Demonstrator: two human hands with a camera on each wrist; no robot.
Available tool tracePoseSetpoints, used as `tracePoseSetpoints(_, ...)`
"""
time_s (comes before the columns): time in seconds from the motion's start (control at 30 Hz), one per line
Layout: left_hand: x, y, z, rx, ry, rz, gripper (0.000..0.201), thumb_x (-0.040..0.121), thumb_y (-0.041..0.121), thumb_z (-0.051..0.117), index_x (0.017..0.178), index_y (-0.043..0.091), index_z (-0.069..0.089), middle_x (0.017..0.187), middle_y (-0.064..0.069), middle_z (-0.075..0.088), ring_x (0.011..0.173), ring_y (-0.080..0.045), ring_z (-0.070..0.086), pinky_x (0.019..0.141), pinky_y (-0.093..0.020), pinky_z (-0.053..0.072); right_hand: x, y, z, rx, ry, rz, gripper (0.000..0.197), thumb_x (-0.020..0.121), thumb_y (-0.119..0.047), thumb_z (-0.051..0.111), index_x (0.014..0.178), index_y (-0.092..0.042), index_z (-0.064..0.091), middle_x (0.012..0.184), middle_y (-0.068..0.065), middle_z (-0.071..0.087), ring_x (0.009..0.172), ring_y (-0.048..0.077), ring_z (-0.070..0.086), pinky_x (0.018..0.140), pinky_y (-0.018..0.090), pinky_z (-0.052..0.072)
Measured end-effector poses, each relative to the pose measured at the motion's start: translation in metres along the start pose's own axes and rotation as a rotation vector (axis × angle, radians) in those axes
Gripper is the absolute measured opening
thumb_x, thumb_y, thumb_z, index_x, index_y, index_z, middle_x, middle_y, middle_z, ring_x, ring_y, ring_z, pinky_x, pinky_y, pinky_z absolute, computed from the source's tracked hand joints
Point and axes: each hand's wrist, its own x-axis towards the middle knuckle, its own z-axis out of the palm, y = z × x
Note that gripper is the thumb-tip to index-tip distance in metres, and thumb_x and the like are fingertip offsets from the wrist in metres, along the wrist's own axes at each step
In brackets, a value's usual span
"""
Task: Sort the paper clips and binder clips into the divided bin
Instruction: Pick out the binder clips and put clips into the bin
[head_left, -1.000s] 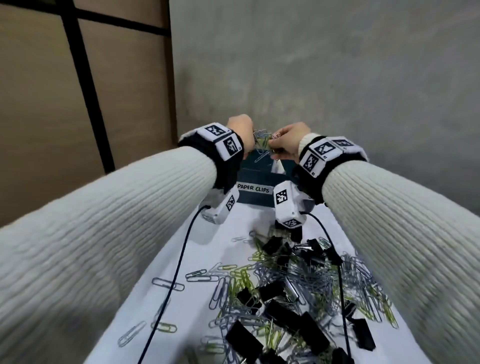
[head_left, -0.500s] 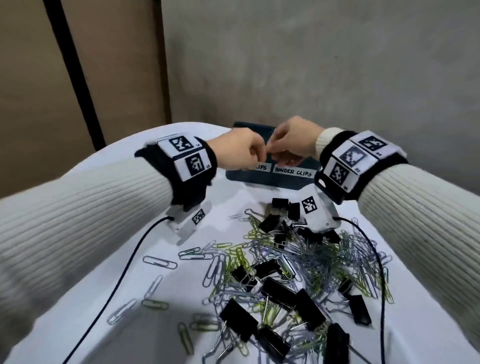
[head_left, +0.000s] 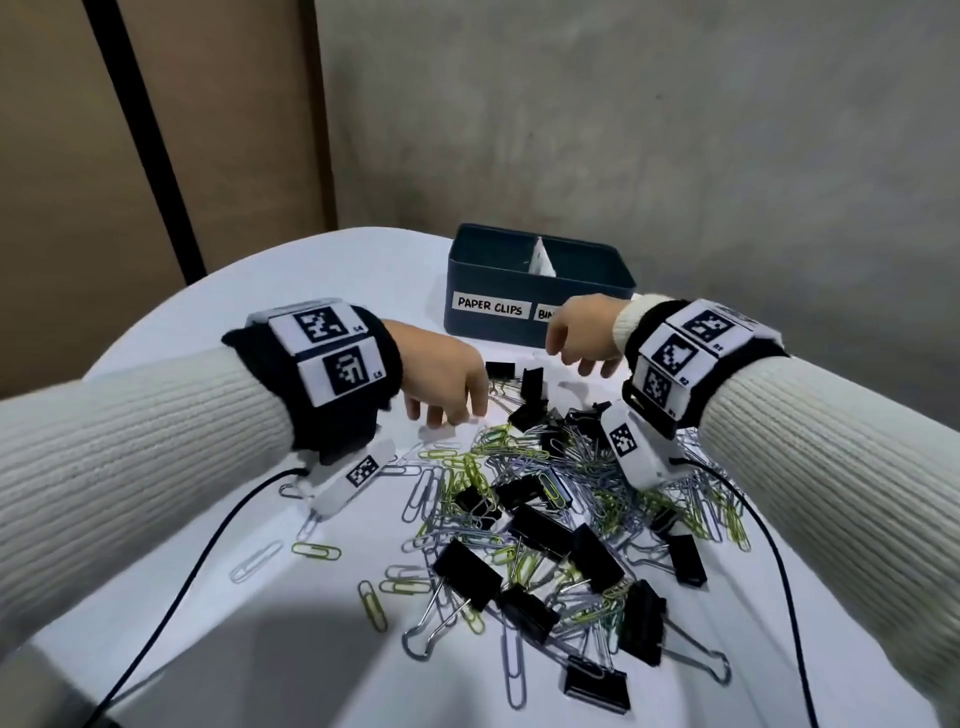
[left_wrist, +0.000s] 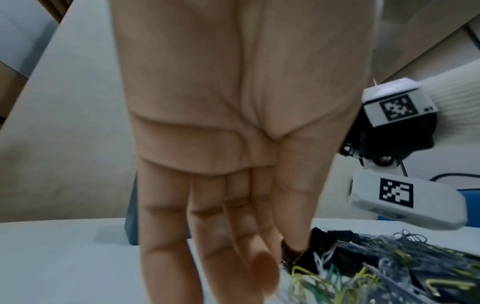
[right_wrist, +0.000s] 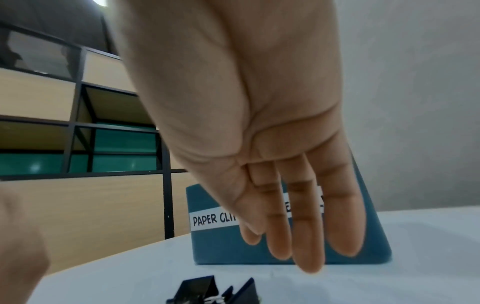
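Both hands empty, fingers loose and apart. Left hand (head_left: 447, 382) hangs over the pile's (head_left: 545, 499) far-left edge, fingertips just beside a binder clip (head_left: 500, 370); it's nearer than the right hand (head_left: 584, 332). Bin (head_left: 537, 283) sits beyond the pile. Bin contents hidden; its second label is blocked by the right hand.

The bin (head_left: 498, 291) is showing dark teal with white labels (head_left: 492, 306); binder clips (head_left: 467, 571) are showing black, paper clips (head_left: 462, 470) yellow-green and silver, the surface (head_left: 332, 291) white, wristbands (head_left: 332, 358) black-and-white checkered.
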Motion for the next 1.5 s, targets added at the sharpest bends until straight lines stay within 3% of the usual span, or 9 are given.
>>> tracePoseSetpoints(0.27,0.015,0.009,-0.004,0.259,0.146,-0.037,0.059,0.09,0.012,0.055,0.145,0.019,0.034,0.149,-0.006,0.031,0.125,-0.027,0.049,0.104,-0.041,0.044,-0.001,-0.012,0.011,-0.214,-0.023,-0.065,0.054,0.092,0.006,0.036,0.138,-0.02,0.045,0.141,0.004,0.047,0.117,0.021,0.057,0.038,0.012,0.038)
tracePoseSetpoints(0.43,0.021,0.0,-0.004,0.281,0.061,-0.08,0.073,0.092,0.006,0.049,0.152,0.026,0.013,0.16,0.0,0.014,0.144,-0.023,0.025,0.115,-0.04,0.03,0.004,-0.012,0.012,-0.126,-0.067,-0.077,0.035,0.091,0.003,0.047,0.121,-0.011,0.061,0.099,0.003,0.057,0.089,0.021,0.065,0.041,0.012,0.044)
tracePoseSetpoints(0.73,0.004,-0.044,-0.022,0.124,0.21,-0.249,0.056,0.089,0.002,0.055,0.142,0.009,0.039,0.144,-0.012,0.044,0.128,-0.028,0.044,0.109,-0.038,0.036,0.003,-0.018,0.019,0.049,-0.224,-0.115,0.024,0.085,-0.023,0.068,0.104,-0.01,0.062,0.075,-0.002,0.059,0.07,0.017,0.062,0.037,0.011,0.047)
tracePoseSetpoints(0.9,-0.006,-0.046,-0.018,0.109,0.107,-0.316,0.033,0.091,-0.004,0.047,0.119,0.013,0.048,0.093,-0.005,0.058,0.073,-0.019,0.05,0.059,-0.023,0.041,0.006,-0.026,0.016,0.037,-0.259,-0.095,0.041,0.081,-0.024,0.072,0.115,-0.006,0.059,0.075,-0.004,0.06,0.063,0.011,0.06,0.045,0.014,0.05)
tracePoseSetpoints(1.0,-0.006,-0.049,-0.014,0.093,0.16,-0.323,0.061,0.091,-0.003,0.049,0.148,0.01,0.031,0.138,-0.008,0.049,0.119,-0.027,0.053,0.089,-0.031,0.049,0.006,-0.029,0.012,-0.065,-0.209,-0.065,0.04,0.084,-0.016,0.068,0.12,-0.001,0.059,0.075,0.001,0.065,0.058,0.01,0.056,0.041,0.011,0.046)
tracePoseSetpoints(1.13,-0.005,-0.046,-0.011,0.113,0.237,-0.269,0.059,0.092,0.003,0.044,0.147,0.02,0.033,0.144,-0.01,0.041,0.126,-0.029,0.047,0.103,-0.037,0.044,0.006,-0.033,0.011,-0.364,-0.021,-0.033,0.035,0.088,-0.017,0.062,0.119,-0.001,0.059,0.112,0.011,0.069,0.068,0.017,0.053,0.051,0.019,0.046)
tracePoseSetpoints(1.27,-0.003,-0.024,-0.009,0.099,0.252,-0.093,0.046,0.093,0.002,0.042,0.135,0.018,0.049,0.133,-0.009,0.05,0.108,-0.023,0.053,0.09,-0.027,0.042,0.006,-0.027,0.008,-0.134,-0.105,-0.113,0.009,0.084,-0.023,0.068,0.084,-0.016,0.063,0.075,-0.002,0.062,0.054,0.008,0.052,0.042,0.014,0.043)
tracePoseSetpoints(1.37,-0.001,-0.006,-0.005,-0.008,0.077,-0.003,0.038,0.092,0.006,0.05,0.128,0.016,0.055,0.115,-0.008,0.064,0.08,-0.016,0.057,0.067,-0.022,0.05,-0.002,-0.025,0.009,0.098,-0.326,-0.128,0.009,0.085,-0.017,0.067,0.093,-0.016,0.066,0.066,-0.002,0.056,0.046,0.004,0.053,0.036,0.007,0.04)
tracePoseSetpoints(1.5,0.0,0.016,0.004,-0.025,-0.055,0.104,0.052,0.091,0.004,0.052,0.14,0.021,0.046,0.121,-0.008,0.06,0.082,-0.015,0.056,0.07,-0.024,0.054,0.006,-0.018,0.015,-0.036,-0.157,-0.101,0.017,0.085,-0.018,0.067,0.102,-0.013,0.067,0.067,-0.005,0.057,0.056,0.008,0.054,0.031,0.006,0.038)
